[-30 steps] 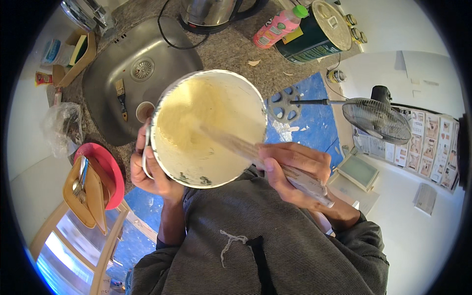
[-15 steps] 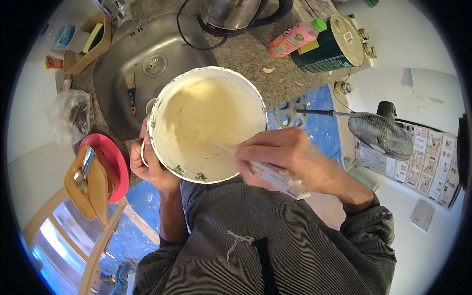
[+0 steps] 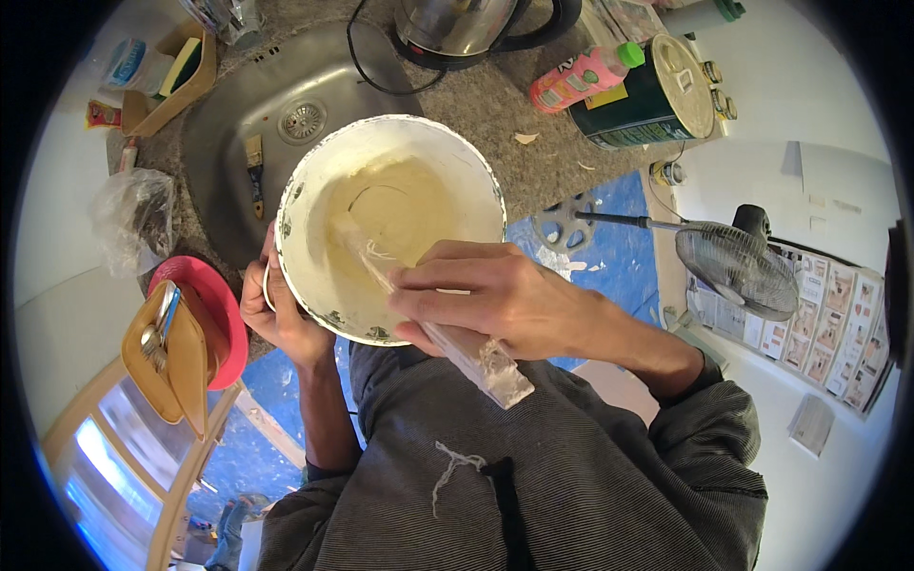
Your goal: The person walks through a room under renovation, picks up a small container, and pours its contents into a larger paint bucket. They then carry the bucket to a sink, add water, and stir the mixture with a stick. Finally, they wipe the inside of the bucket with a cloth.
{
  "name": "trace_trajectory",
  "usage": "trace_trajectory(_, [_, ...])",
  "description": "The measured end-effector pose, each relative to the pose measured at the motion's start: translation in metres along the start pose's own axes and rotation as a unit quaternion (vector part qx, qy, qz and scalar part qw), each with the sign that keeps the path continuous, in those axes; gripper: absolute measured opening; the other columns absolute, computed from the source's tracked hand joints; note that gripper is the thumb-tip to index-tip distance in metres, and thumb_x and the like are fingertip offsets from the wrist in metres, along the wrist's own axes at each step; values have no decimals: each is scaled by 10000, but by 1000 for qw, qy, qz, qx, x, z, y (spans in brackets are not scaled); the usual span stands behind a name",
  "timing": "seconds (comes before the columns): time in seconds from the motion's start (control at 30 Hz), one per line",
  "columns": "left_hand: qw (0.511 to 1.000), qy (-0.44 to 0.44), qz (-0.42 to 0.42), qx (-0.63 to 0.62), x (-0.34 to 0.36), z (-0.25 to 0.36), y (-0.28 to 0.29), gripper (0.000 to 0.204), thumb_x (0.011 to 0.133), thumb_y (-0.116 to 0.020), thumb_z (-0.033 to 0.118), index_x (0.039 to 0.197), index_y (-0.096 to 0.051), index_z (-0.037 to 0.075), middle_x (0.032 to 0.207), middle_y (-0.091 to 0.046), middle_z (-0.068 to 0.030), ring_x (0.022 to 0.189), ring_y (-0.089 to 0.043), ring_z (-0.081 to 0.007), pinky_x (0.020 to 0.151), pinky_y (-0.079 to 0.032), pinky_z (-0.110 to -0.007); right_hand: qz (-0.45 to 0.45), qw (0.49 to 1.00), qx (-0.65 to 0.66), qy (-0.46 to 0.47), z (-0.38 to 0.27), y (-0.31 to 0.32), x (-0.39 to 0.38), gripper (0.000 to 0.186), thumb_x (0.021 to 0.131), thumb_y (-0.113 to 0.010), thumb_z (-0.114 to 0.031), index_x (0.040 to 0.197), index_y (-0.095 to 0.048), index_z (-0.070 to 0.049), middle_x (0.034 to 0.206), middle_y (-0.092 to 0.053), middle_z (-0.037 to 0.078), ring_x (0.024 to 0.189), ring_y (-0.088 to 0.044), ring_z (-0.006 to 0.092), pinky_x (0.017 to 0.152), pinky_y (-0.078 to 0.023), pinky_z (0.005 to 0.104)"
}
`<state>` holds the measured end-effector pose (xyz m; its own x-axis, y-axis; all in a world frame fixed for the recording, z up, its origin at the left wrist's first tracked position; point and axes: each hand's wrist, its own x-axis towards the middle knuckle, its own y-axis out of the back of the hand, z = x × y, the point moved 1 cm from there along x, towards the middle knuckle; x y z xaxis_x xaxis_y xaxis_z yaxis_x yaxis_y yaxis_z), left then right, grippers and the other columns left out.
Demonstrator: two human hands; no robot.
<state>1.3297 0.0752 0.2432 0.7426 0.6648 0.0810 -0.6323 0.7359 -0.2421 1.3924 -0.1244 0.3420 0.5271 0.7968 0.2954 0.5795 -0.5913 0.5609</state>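
A white round pot (image 3: 466,181) with dark chipped patches along its rim is in front of me, tilted so that its inside shows. A pale yellow creamy mixture (image 3: 400,195) covers its bottom, with a curved mark in the surface. My left hand (image 3: 286,314) is closed around the white loop handle on the pot's left side. My right hand (image 3: 486,295) is over the near rim, its fingers wrapped around a crusted, pale flat stick (image 3: 481,366). The stick's far end reaches into the mixture; its near end points toward my lap.
Behind the pot is a steel sink (image 3: 214,124) with a paintbrush (image 3: 254,176). A kettle (image 3: 452,29), a pink bottle (image 3: 581,81) and a dark green can (image 3: 633,105) stand on the counter (image 3: 486,114). A red bowl (image 3: 224,305) and wooden trays are at left, a fan (image 3: 738,257) at right.
My right hand has swung left across the pot with the stick, which now lies at a steeper slant. The pot has shifted slightly left and up. My left hand keeps its hold.
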Motion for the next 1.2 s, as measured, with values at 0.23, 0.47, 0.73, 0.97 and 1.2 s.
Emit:
trace_trajectory(0.23, [1000, -12, -4, -20, 2, -3, 2, 335, 1016, -521, 102, 682, -515, 74, 676, -615, -2, 599, -506, -20, 561, -415, -197, -176, 980, 72, -67, 0, 58, 21, 201, 730, -757, 17, 917, -699, -26, 943, -703, 106, 839, -692, 281, 717, -570, 368])
trace_trajectory(0.47, [999, 32, -31, -7, -4, 0, 6, 323, 992, -525, 16, 673, -477, 30, 1186, -671, -265, 852, -637, -98, 736, -482, -236, 122, 991, -35, -31, 14, 40, 27, 81, 821, -693, -62, 808, -671, 15, 769, -672, 118, 727, -684, 267, 709, -547, 372])
trace_trajectory(0.73, [998, 15, -42, -41, -8, -6, 3, 317, 983, -530, 0, 667, -503, 3, 1187, -671, -264, 950, -644, -123, 836, -494, -266, 96, 969, 178, -141, 13, -14, 57, 90, 731, -717, -82, 781, -673, -22, 750, -679, 93, 690, -662, 177, 664, -514, 307])
trace_trajectory(0.97, [999, 28, -33, -24, -9, 2, 0, 321, 968, -591, 34, 657, -520, 1, 1145, -690, -249, 1000, -641, -132, 836, -492, -271, 107, 991, 62, -50, 15, -1, 52, 211, 837, -640, -42, 641, -576, -1, 554, -500, 97, 474, -497, 144, 472, -402, 320])
trace_trajectory(1.2, [998, 37, -25, -37, -8, -2, 0, 350, 962, -608, 39, 639, -478, 21, 1096, -705, -233, 1043, -632, -151, 882, -481, -298, 44, 996, 71, -40, 18, -20, 61, 69, 748, -706, -105, 733, -686, -41, 647, -657, 105, 595, -666, 219, 617, -521, 324])
